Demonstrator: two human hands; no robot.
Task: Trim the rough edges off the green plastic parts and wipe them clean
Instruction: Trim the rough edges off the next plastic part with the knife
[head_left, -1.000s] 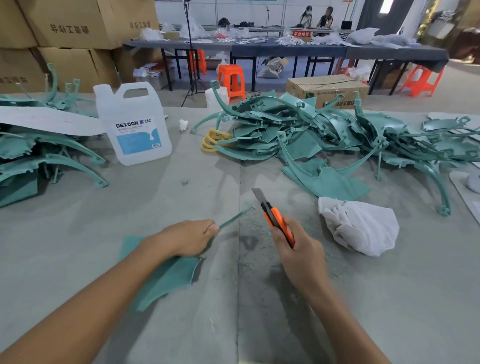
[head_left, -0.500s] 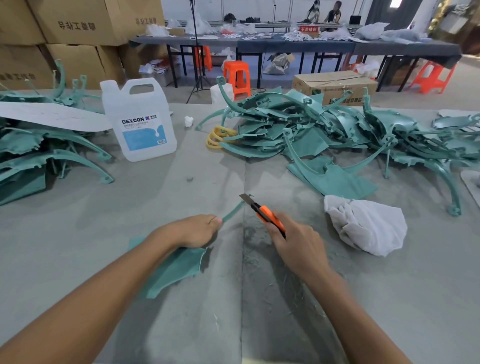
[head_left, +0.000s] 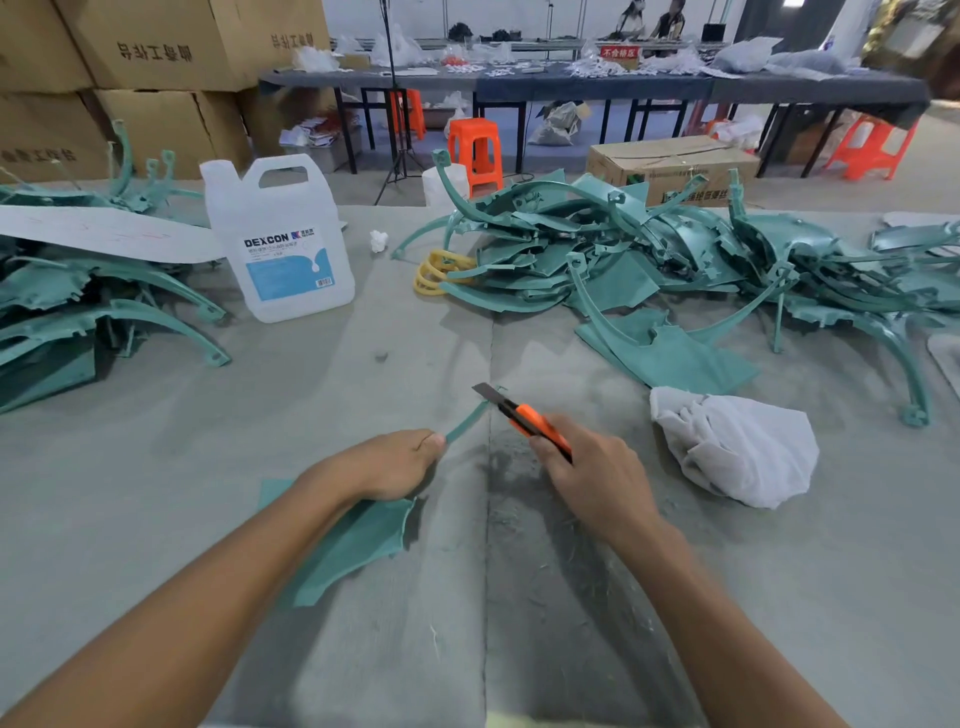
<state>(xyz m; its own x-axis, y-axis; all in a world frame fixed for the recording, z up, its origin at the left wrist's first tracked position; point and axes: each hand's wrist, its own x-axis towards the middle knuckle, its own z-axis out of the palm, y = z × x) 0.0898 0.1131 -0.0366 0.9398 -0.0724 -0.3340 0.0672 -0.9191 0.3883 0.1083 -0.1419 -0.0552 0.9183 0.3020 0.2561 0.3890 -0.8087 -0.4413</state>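
1. Since the earlier frames our knife (head_left: 524, 418) has swung left and tipped over. Its blade, which stood apart from the green part (head_left: 358, 540), now lies across the far tip of that part's thin stem (head_left: 465, 423).
2. Our left hand (head_left: 395, 465) is closed on the green part, thumb and fingers pinching the near end of the stem. The broad flat end lies on the surface (head_left: 234, 426) under our wrist, near us and left of centre.
3. Our right hand (head_left: 592, 473) is wrapped round the orange handle of the knife, with the blade pointing far and left.
4. We judge the main risk to be a slip. The stem is thin and held only at one end, so it may flex away under the edge and let the blade skid along it towards our left thumb.
5. Too much pressure could also bite into the stem itself rather than shave off the rough edge.
6. The white cloth (head_left: 737, 447) for wiping lies untouched to the right of our right hand. Untrimmed work waits in the pile of green parts (head_left: 623, 249) at the far right.
7. Our left forearm and hand cover much of the part, so we cannot see its rough edges. Whether the blade touches the stem or only crosses it in our view is hard to tell.
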